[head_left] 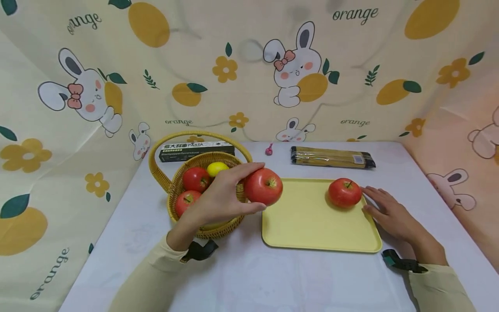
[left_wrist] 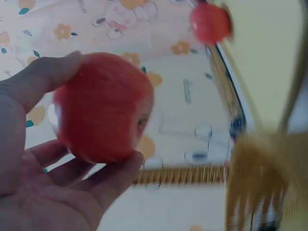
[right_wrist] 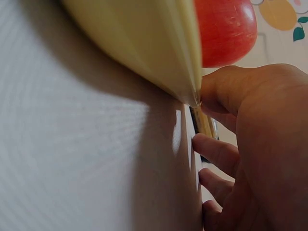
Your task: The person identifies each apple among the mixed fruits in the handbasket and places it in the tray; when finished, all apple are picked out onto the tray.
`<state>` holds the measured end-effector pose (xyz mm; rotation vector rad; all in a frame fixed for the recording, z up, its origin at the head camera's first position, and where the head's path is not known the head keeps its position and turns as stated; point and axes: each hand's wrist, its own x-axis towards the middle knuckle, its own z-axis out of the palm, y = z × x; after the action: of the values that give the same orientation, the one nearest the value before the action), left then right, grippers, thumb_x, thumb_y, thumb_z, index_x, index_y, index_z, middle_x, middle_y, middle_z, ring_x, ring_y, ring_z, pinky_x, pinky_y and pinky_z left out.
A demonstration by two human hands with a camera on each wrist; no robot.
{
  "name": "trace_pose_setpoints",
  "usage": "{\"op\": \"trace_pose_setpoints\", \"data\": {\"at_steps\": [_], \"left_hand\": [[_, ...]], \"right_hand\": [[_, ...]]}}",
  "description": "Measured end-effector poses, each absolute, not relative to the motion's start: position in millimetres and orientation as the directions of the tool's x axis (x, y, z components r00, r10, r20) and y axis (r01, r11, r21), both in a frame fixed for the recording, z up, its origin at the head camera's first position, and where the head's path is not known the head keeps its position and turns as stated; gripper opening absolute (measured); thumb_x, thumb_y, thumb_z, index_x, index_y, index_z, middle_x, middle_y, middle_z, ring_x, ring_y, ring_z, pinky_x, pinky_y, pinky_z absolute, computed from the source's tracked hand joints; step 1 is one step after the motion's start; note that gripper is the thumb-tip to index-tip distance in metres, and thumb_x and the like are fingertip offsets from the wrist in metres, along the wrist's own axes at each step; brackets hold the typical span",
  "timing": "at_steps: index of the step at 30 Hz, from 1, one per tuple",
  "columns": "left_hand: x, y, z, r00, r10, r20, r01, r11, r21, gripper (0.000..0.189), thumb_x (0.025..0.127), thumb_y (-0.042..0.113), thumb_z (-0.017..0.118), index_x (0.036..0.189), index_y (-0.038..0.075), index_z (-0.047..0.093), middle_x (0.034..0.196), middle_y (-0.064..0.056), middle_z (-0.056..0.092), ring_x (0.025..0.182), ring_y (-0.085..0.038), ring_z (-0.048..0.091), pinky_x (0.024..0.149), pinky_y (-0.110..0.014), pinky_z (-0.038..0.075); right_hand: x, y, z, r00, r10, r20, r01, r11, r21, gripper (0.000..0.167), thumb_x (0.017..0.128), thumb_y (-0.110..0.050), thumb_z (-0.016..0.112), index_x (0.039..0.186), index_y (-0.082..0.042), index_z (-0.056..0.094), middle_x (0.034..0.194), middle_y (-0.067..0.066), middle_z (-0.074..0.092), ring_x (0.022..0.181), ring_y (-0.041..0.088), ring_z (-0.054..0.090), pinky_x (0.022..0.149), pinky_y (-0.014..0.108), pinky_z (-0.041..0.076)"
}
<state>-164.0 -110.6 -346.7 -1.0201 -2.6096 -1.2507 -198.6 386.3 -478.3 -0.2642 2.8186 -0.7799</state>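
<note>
A red apple [head_left: 263, 187] is gripped in my left hand [head_left: 218, 199], thumb on one side and fingers on the other. It is held up between the wicker basket [head_left: 224, 230] and the yellow tray [head_left: 308, 229], overlapping the tray's left edge in the head view. On the tray, near its far right corner, sits another red apple [head_left: 345, 193]. My right hand [head_left: 393, 216] rests at the tray's right edge, thumb against the rim, its other fingers spread and low over the table. Inside the basket are two red apples [head_left: 196, 179] and a yellow lemon [head_left: 217, 168], partly hidden by my left hand.
Behind the basket's arched handle [head_left: 157, 175] lies a black pasta box [head_left: 196, 152]. A long pack of spaghetti [head_left: 331, 157] lies beyond the tray, and a small pink object [head_left: 269, 150] is left of it. A patterned cloth [head_left: 249, 78] hangs behind the table.
</note>
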Motion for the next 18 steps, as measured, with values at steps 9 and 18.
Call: {"op": "trace_pose_setpoints", "data": {"at_steps": [9,18], "left_hand": [[-189.0,-47.4,-353.2,-0.749,0.553,0.365,0.567,0.251,0.784,0.082,0.086,0.026,0.096,0.158,0.011,0.058,0.150,-0.004,0.068,0.133,-0.017,0.065,0.109,-0.028,0.059],[-210.2,7.1,-370.4,-0.797,0.517,0.313,0.421,0.103,0.901,0.079,0.087,0.023,0.094,0.156,0.012,0.059,0.148,-0.003,0.067,0.125,-0.011,0.068,0.105,-0.024,0.059]], "right_hand": [[-197.2,386.7,-476.2,-0.963,-0.229,-0.144,-0.124,0.846,-0.519,0.075,0.113,-0.044,0.057,0.173,-0.009,0.029,0.174,0.036,0.025,0.161,0.065,0.007,0.113,0.094,0.016],[-197.2,388.5,-476.3,-0.961,-0.233,-0.150,-0.127,0.851,-0.509,0.075,0.113,-0.045,0.057,0.173,-0.011,0.030,0.174,0.036,0.026,0.161,0.065,0.009,0.112,0.094,0.020]]}}
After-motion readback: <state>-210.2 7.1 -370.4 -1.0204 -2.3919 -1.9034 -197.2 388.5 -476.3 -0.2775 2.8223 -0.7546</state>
